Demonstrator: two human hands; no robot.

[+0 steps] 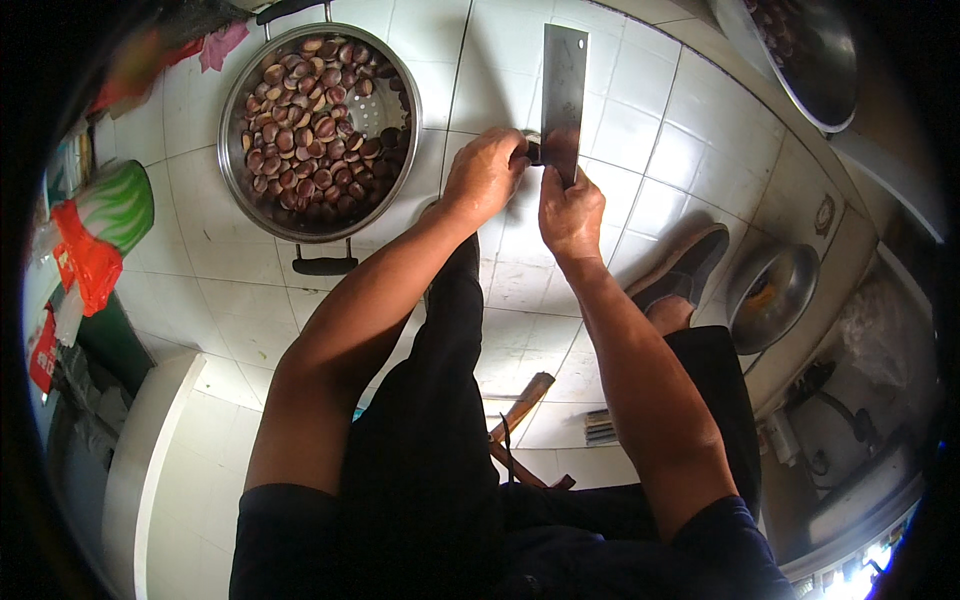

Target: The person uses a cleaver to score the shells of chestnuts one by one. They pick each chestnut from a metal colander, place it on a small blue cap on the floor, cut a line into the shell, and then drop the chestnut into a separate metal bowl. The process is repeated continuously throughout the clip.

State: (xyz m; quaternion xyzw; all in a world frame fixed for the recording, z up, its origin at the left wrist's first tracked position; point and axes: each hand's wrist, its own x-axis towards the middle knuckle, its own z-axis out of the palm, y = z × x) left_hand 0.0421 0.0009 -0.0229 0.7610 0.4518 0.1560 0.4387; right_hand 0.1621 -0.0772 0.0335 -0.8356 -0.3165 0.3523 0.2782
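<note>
In my right hand (572, 214) is the lower end of a cleaver (562, 82), whose broad steel blade points away from me. My left hand (486, 169) pinches a small dark thing with a pale top, apparently a chestnut (534, 153), right at the left side of the blade. My fingers hide most of it, so I cannot tell whether the edge touches it. Left of my left hand, a two-handled steel steamer pot (226, 176) stands on the tiled floor. Many brown chestnuts (322, 127) lie in it, several showing pale cut faces, over a perforated bottom.
A metal basin (821, 97) with dark contents is at the upper right. Beside my shoe (686, 262) sits a metal bowl (776, 300) with orange bits inside. Plastic bags (90, 255) line the left side. A wooden stool's leg (529, 405) shows under me.
</note>
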